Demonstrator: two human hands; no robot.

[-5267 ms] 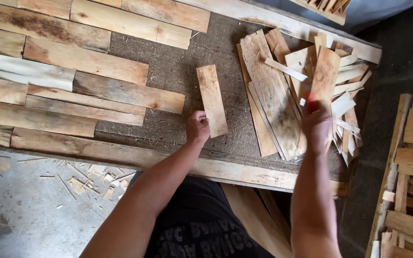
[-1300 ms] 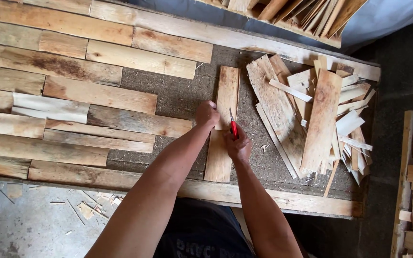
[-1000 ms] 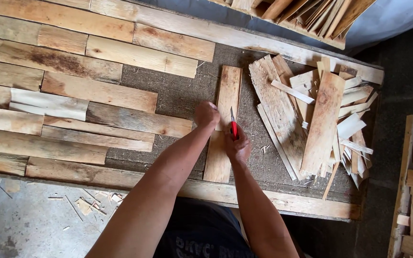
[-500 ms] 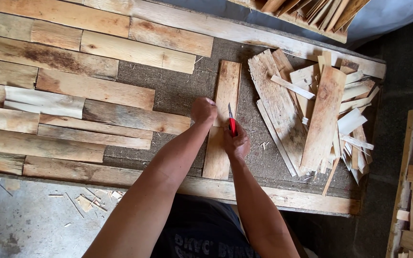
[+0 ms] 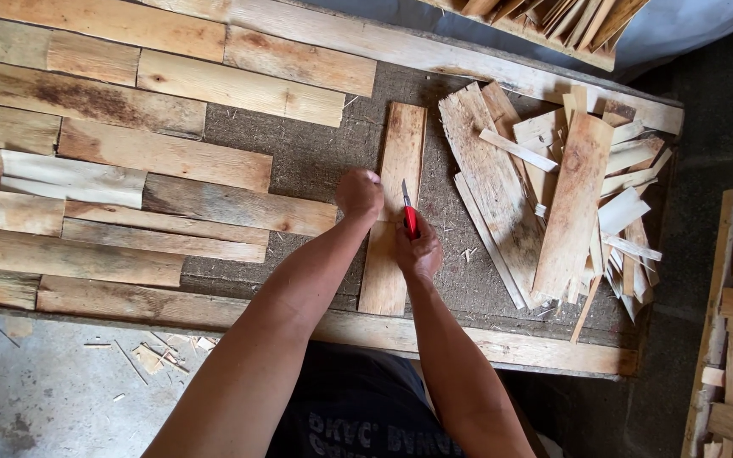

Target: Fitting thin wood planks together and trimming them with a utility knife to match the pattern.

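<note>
Two hands on one plank (image 5: 400, 170): left hand (image 5: 360, 193) fisted, pressing; right hand (image 5: 418, 251) gripping one red knife (image 5: 409, 216).

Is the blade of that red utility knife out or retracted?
Out. A thin pointed blade sticks up from the red utility knife gripped in the right hand, beside the upright plank under the left hand.

We find no packages, labels, signs or screens anywhere in the frame.
</note>
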